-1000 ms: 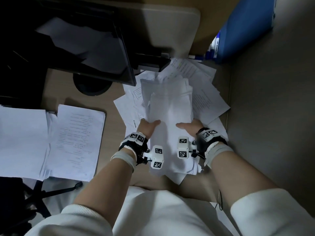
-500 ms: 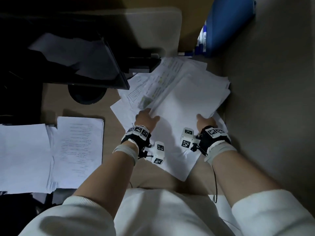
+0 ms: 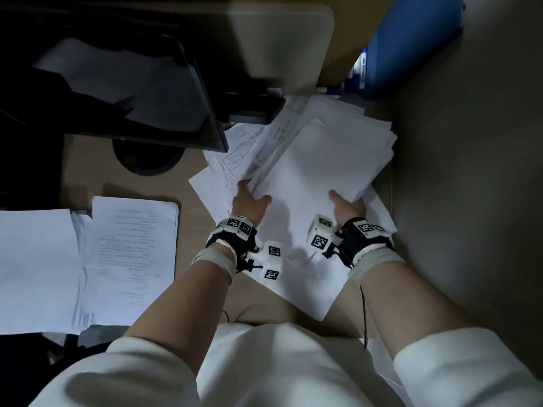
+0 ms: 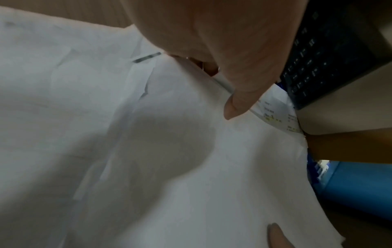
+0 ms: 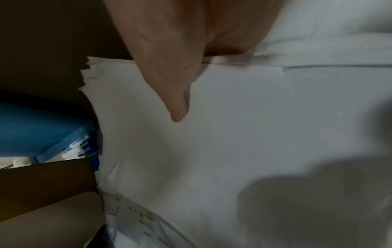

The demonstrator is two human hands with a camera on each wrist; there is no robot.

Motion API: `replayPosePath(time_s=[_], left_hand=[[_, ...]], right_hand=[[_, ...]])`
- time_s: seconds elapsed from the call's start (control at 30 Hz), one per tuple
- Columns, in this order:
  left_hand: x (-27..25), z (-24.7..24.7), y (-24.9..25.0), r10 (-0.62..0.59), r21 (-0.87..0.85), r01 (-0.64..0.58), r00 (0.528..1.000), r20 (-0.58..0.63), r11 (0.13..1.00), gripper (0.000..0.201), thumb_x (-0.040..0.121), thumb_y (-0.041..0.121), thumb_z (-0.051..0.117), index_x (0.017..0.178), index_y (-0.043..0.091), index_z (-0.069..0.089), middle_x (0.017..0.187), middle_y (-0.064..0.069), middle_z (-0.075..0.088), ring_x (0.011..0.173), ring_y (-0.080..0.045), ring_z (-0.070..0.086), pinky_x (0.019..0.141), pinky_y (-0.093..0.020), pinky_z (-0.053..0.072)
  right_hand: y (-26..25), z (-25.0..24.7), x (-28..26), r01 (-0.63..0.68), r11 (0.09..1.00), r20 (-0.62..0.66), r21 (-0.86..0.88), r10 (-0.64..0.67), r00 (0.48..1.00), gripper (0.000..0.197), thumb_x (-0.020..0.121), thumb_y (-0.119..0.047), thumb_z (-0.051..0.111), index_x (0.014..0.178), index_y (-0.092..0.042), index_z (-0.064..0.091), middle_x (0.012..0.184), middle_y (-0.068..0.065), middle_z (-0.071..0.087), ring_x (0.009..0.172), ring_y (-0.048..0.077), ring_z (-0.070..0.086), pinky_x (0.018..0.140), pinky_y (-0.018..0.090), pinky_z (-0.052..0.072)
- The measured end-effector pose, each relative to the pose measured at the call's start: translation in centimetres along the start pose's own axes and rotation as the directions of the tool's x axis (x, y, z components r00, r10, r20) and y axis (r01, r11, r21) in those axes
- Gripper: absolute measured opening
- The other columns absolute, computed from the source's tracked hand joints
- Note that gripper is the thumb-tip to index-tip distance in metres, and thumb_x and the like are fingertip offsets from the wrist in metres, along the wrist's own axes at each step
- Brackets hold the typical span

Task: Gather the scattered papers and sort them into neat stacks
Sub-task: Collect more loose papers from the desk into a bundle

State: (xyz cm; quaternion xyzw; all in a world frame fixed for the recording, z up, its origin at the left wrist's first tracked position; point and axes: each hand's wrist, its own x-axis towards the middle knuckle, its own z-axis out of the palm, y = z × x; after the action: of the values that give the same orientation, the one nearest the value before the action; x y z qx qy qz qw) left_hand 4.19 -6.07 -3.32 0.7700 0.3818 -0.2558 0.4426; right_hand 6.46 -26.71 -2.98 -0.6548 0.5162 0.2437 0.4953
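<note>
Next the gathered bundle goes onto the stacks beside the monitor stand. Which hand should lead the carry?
Left, probably. The left hand grips the bundle on the side facing the stacks; the right hand grips the far edge by the wall, so it would follow.

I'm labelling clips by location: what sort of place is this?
Most likely an office desk: a dark monitor on its stand, printed papers piled on the wooden desktop, and a blue file box behind.
</note>
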Motion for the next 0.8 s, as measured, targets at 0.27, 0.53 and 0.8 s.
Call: replayPosePath(time_s=[0.27,0.53,0.8], left_hand=[[-1.4,-1.5,-1.7,0.006,0.04,-0.003,0.997,-0.073,0.999,0.073,0.084,0.028,0.072,0.148,0.026,0.036,0.147,-0.012,0.043,0.136,-0.035,0.041,0.113,-0.05,0.036],[-1.5,-0.4,0.2,0.101,0.116,-0.088,0.988,-0.117,0.989,0.072,0.087,0.039,0.067,0.153,0.027,0.037,0.166,0.001,0.02,0.152,-0.024,0.015,0.12,-0.051,0.019],[1.1,-2.1,0.9,0.01,-0.134,-0.017,0.998,-0.058,0.991,0.091,0.072,0.07,0.053,0.151,0.026,0.041,0.153,-0.004,0.047,0.14,-0.03,0.044,0.117,-0.05,0.033]], right_hand=[[-0.5,-2.1,-1.7,0.018,0.978,-0.053,-0.206,-0.029,0.998,0.048,0.095,-0.019,0.056,0.136,0.006,0.048,0.138,0.015,0.055,0.123,0.031,0.055,0.089,0.028,0.04],[1.1,-4.0,-1.4,0.02,0.992,0.012,-0.128,-0.019,1.0,0.069,0.096,-0.038,0.059,0.149,-0.002,0.034,0.15,0.013,0.044,0.134,0.032,0.046,0.106,0.04,0.041],[-2.9,1.3,-0.2,0.101,0.994,0.056,0.03,-0.102,0.993,0.05,0.087,-0.018,0.073,0.13,-0.001,0.056,0.123,0.009,0.063,0.109,0.025,0.061,0.09,0.029,0.044]])
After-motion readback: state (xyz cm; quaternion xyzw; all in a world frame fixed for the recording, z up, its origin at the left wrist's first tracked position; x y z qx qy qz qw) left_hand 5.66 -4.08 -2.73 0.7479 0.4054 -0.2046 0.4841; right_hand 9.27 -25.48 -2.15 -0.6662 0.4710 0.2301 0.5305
